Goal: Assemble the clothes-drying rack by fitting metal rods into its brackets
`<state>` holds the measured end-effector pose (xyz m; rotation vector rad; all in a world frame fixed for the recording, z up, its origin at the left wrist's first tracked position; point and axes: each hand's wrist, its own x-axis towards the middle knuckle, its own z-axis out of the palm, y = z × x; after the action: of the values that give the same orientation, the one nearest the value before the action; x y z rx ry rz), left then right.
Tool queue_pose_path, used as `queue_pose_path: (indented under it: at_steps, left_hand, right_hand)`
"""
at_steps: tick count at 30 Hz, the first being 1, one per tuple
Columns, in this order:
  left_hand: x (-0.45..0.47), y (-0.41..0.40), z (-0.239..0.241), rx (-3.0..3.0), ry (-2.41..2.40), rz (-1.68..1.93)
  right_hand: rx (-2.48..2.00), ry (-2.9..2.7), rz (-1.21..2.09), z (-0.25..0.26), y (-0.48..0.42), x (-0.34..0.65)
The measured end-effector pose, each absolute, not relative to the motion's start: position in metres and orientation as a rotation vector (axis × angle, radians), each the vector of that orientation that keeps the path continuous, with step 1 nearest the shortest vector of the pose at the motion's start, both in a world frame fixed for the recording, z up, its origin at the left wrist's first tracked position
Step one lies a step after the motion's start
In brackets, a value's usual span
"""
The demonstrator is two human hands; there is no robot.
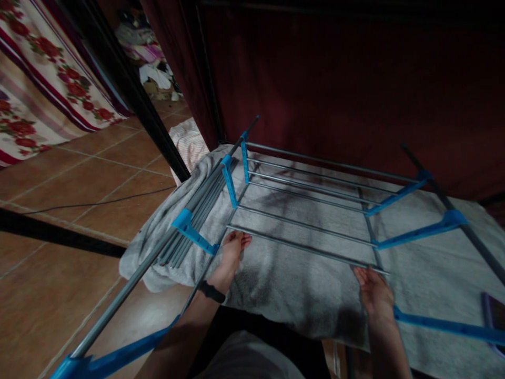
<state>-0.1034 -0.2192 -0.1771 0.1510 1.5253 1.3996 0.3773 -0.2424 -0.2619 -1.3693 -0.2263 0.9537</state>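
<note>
A thin grey metal rod [307, 250] spans the near side of a partly built rack, with both of my hands at it. My left hand [232, 250], with a dark band on its wrist, has its fingers curled at the rod's left end. Near the other end, my right hand [373, 290] holds the rod, palm turned up. Blue plastic brackets [420, 230] join the rack's side tubes [134, 287]. Several crossbars [303, 218] run between the two sides beyond my hands. The exact contact of the rod's ends with the frame is unclear.
The rack lies on a grey blanket [272, 279]. A bundle of loose rods [187, 234] rests at left. A phone [495, 321] is at the right edge. Dark posts [142, 105] and a maroon curtain [335, 89] stand around; a cable [98, 202] crosses the tiled floor.
</note>
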Motion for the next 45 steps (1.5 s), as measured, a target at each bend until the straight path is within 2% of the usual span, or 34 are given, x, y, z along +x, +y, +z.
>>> queue_pose_path:
  at_steps: [6, 10, 12, 16, 19, 31, 40, 45]
  left_hand:
    - [-0.105, -0.231, -0.169, 0.686, 1.713, 1.505]
    - [-0.102, -0.234, -0.181, 1.027, 1.743, 1.405]
    - [-0.100, -0.237, -0.194, 1.285, 1.910, 1.216]
    - [-0.103, -0.246, -0.221, 1.856, 2.273, 0.619]
    - [-0.106, -0.252, -0.230, 2.008, 2.361, 0.461]
    - [-0.108, -0.234, -0.237, 2.004, 2.407, 0.572]
    - [-0.113, -0.240, -0.224, 2.052, 2.387, 0.858]
    - [-0.107, -0.234, -0.212, 2.286, 2.168, 0.657]
  right_hand:
    - [-1.372, -0.241, 0.919, -0.262, -0.243, 0.376]
    - [-1.340, -0.224, 0.916, -0.259, -0.243, 0.373]
    - [-1.315, -0.201, 0.928, -0.257, -0.243, 0.371]
    - [-1.304, -0.188, 0.927, -0.254, -0.243, 0.370]
    - [-1.303, -0.232, 0.936, -0.256, -0.243, 0.372]
    - [-1.262, -0.238, 0.919, -0.264, -0.245, 0.374]
    - [-1.256, -0.256, 0.924, -0.262, -0.247, 0.371]
    - [-1.240, -0.261, 0.919, -0.264, -0.247, 0.372]
